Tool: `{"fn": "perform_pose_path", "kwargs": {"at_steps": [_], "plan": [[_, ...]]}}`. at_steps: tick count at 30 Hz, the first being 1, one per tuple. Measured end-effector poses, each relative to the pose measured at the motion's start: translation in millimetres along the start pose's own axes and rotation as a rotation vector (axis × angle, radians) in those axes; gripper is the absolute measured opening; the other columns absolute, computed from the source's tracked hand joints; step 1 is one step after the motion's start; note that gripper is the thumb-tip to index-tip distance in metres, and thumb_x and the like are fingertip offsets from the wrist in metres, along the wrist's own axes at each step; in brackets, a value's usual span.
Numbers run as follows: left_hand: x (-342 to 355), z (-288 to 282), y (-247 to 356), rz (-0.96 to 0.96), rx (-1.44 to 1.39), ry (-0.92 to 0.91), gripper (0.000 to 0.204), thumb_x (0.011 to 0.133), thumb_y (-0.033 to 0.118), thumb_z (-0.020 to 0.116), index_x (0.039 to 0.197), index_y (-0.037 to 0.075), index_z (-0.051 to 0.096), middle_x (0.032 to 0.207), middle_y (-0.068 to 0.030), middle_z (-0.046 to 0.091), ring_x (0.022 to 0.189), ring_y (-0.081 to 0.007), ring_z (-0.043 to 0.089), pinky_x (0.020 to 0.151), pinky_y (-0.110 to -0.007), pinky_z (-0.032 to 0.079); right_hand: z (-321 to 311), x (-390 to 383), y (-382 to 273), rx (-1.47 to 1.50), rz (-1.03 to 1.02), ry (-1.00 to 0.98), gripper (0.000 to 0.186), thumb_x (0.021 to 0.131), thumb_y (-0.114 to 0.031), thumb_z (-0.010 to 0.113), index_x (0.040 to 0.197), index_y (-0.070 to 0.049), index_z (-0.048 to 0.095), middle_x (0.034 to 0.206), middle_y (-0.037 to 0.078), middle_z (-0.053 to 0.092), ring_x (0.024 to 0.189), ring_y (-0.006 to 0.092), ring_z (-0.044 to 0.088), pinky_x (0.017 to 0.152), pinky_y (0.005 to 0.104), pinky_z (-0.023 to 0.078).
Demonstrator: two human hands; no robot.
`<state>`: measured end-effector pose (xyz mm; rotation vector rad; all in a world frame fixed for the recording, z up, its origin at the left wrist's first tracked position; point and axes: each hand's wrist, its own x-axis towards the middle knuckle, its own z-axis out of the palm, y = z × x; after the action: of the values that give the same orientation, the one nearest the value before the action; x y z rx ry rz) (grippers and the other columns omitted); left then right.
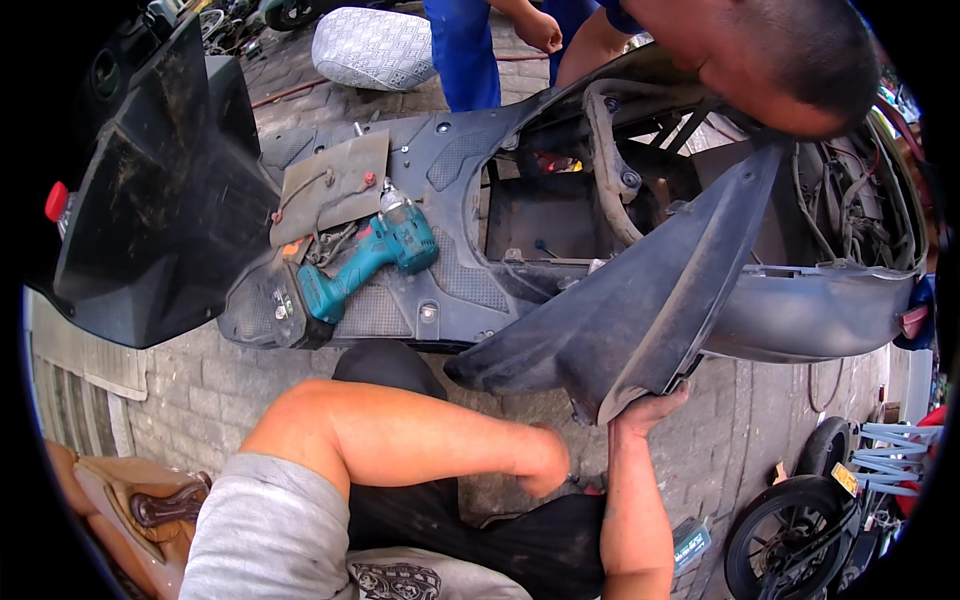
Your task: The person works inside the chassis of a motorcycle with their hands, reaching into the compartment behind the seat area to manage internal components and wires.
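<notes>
My right hand (648, 408) is closed on the lower end of a dark, triangular plastic body panel (640, 280), raised at an angle in front of the scooter. My left hand (540, 460) is low beside my leg, below the panel, its fingers hidden. On the footboard (460, 290) lie a teal cordless impact driver (390, 250) with a socket, a flat plate (325, 180) and some small loose parts. The scooter's open body (540, 205) shows a metal frame, an empty-looking box and cables.
A co-worker in blue trousers (460, 50) bends over the scooter's far side, head at upper right. A black front fairing (140, 210) stands left, a grey patterned seat (370, 45) behind. A brown padded seat (120, 500) is lower left; a motorbike wheel (775, 540) is lower right.
</notes>
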<state>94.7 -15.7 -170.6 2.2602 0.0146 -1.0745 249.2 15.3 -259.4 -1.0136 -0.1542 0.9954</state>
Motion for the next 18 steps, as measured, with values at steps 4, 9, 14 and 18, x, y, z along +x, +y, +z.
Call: {"fn": "perform_pose_path", "kwargs": {"at_steps": [4,9,14,18], "plan": [[-0.3,1.2,-0.7,-0.013,-0.011,0.011,0.033,0.082,0.020,0.065,0.106,0.006,0.083,0.105,-0.0118,0.080,0.099,-0.0333,0.076,0.077,-0.054,0.060,1.5,-0.4,-0.2,0.004,0.004,-0.014,0.067,0.105,-0.057,0.030,0.146,-0.008,0.052,0.142,0.008,0.058,0.131,0.0272,0.054,0.113,0.0423,0.041],[-3.1,0.6,-1.5,0.014,0.000,0.016,0.033,0.081,0.020,0.065,0.105,0.006,0.083,0.104,-0.0126,0.080,0.097,-0.0339,0.076,0.078,-0.055,0.059,3.2,-2.9,-1.8,-0.040,-0.020,0.050,0.065,0.106,-0.055,0.031,0.144,-0.007,0.053,0.141,0.007,0.058,0.130,0.0261,0.055,0.113,0.0417,0.041],[-5.4,1.3,-3.8,0.008,-0.063,0.048,0.033,0.080,0.019,0.064,0.103,0.005,0.082,0.103,-0.0152,0.079,0.098,-0.0358,0.075,0.079,-0.053,0.059,0.0,1.3,1.2,0.004,-0.013,0.022,0.063,0.107,-0.054,0.032,0.143,-0.008,0.053,0.139,0.007,0.058,0.129,0.0255,0.055,0.113,0.0412,0.040],[-6.5,2.3,-3.6,0.003,-0.076,0.065,0.033,0.080,0.020,0.064,0.102,0.004,0.082,0.103,-0.0163,0.079,0.098,-0.0359,0.075,0.080,-0.052,0.059,-1.4,2.9,3.3,0.007,-0.049,0.074,0.061,0.108,-0.054,0.033,0.143,-0.008,0.053,0.138,0.006,0.058,0.129,0.0253,0.055,0.115,0.0411,0.039]]}}
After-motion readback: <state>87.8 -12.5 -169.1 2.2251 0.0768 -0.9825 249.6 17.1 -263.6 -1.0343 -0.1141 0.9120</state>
